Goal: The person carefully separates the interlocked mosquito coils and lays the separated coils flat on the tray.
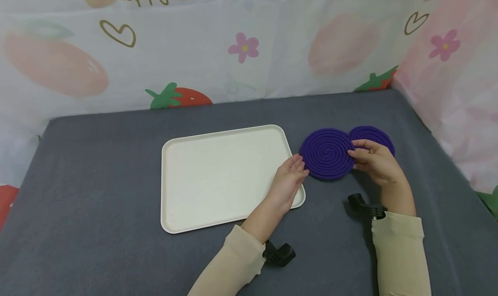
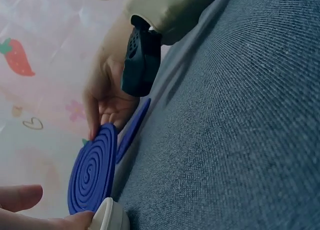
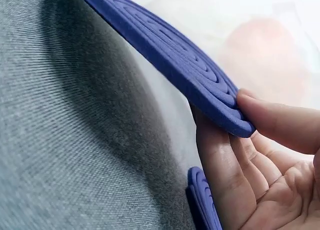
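My right hand (image 1: pixel 375 161) pinches the right edge of a round purple coaster (image 1: pixel 326 154) with a raised spiral pattern. Its thumb (image 3: pixel 272 121) lies on the top face and the fingers are beneath. In the right wrist view the coaster is tilted and lifted off the cloth, with a shadow under it. A second purple spiral coaster (image 1: pixel 371 134) lies on the cloth behind my right hand, partly hidden. My left hand (image 1: pixel 287 181) reaches over the tray's right edge, its fairly straight fingertips at the held coaster's left edge. In the left wrist view its thumb (image 2: pixel 21 197) stands apart from the coaster.
A cream rectangular tray (image 1: pixel 221 179) with a low rim lies left of the coasters on the dark grey cloth (image 1: pixel 97 192). Behind the table hangs a white sheet (image 1: pixel 280 49) printed with fruit, hearts and flowers. A black wrist device (image 1: pixel 367 206) sticks out from each sleeve.
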The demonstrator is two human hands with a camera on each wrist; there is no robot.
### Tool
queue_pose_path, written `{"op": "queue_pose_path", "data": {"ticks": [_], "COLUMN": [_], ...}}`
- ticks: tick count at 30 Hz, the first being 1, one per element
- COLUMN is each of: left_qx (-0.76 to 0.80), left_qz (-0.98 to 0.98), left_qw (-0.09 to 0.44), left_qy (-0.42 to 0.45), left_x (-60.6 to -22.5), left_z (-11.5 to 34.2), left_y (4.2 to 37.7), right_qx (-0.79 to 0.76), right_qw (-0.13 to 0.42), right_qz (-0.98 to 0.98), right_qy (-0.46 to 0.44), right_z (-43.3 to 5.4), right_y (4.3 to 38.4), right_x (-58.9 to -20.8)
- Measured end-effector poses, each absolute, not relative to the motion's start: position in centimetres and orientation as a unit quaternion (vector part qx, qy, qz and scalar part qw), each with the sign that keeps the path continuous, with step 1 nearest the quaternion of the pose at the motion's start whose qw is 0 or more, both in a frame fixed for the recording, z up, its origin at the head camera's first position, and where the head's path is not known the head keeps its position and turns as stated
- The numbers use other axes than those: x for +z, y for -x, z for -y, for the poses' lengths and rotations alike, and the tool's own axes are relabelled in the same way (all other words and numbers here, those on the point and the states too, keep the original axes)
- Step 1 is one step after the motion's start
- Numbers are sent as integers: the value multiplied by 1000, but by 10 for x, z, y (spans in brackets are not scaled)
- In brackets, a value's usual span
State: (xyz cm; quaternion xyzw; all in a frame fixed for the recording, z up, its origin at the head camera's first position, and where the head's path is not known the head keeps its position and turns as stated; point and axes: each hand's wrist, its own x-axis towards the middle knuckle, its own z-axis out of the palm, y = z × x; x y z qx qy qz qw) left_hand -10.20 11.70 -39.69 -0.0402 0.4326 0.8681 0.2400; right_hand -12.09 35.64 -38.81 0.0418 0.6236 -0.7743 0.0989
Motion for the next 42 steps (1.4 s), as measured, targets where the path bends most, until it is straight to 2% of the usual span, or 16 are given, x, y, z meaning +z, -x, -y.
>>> {"op": "queue_pose_path", "data": {"ticks": [6, 17, 22, 29, 36, 42], "left_qx": [869, 860, 871, 880, 868, 841], "left_qz": [-435, -447, -428, -425, -446, -495], "left_qw": [231, 246, 241, 208, 217, 220], "left_qy": [31, 23, 32, 41, 29, 20], "left_x": [-398, -406, -406, -403, -397, -396], "left_z": [-111, -107, -105, -96, -77, -47], "left_y": [102, 101, 101, 106, 112, 111], "right_qx": [-805, -821, -818, -814, -794, -778], "right_qw": [96, 144, 151, 154, 168, 204], "right_qz": [-586, -547, -550, -555, -578, -589], "right_qy": [-10, 79, 73, 75, 81, 81], "right_z": [-355, -332, -315, -296, -279, -257], "right_y": [122, 117, 119, 120, 120, 119], "right_x": [-386, -379, -378, -381, -380, -382]}}
